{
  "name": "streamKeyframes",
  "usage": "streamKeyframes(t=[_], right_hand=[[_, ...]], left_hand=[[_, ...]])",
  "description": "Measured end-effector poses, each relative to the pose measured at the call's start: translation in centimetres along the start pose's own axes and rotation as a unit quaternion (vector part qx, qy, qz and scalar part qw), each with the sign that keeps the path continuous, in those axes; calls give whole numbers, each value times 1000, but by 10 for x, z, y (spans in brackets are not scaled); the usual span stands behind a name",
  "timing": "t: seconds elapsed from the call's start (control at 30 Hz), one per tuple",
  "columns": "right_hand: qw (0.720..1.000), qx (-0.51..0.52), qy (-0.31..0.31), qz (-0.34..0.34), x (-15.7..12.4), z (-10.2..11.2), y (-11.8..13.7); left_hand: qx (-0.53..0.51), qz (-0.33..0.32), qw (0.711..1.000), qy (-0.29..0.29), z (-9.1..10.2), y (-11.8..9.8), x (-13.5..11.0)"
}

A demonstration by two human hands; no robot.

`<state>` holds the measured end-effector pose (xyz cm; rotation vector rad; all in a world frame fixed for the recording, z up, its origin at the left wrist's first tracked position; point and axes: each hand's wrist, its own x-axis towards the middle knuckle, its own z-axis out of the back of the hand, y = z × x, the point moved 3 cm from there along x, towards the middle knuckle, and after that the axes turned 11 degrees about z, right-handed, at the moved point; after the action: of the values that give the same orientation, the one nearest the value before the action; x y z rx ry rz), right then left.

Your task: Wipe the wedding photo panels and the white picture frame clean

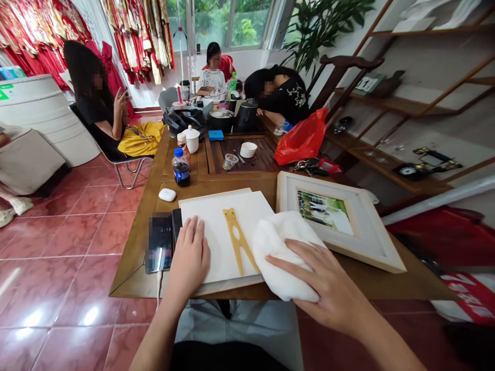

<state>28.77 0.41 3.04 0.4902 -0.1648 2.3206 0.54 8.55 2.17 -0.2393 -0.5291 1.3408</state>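
My left hand (192, 251) lies flat, fingers stretched out, on the left side of a white board (216, 247) at the table's near edge. In my right hand (315, 275) is a bunched white cloth (286, 250), gripped over the board's right side. A yellow cat-shaped piece with two long legs (233, 234) lies on the board between my hands; the cloth covers the end of one leg. Right of the board, a pale picture frame (371, 242) holding a photo (324, 210) rests on the table.
A phone on a cable (159, 242), a white earbud case (167, 195) and a dark drink bottle (181, 167) stand to the left. Behind are a small white bowl (248, 150) and a red plastic bag (303, 138). Several people sit around the table.
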Motion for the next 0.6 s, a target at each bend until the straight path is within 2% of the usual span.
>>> streamKeyframes(t=[0.13,0.27,0.43,0.6], right_hand=[[998,-5,14,-53,10,-5,-11],[995,-19,28,-95,47,-11,-31],[993,-19,61,-104,88,-21,-49],[992,-26,67,-102,96,-24,-52]], left_hand=[[1,-8,1000,7,1,0,1],[2,-8,1000,8,0,2,2],[14,8,1000,4,1,-1,0],[62,67,996,4,9,-10,-3]])
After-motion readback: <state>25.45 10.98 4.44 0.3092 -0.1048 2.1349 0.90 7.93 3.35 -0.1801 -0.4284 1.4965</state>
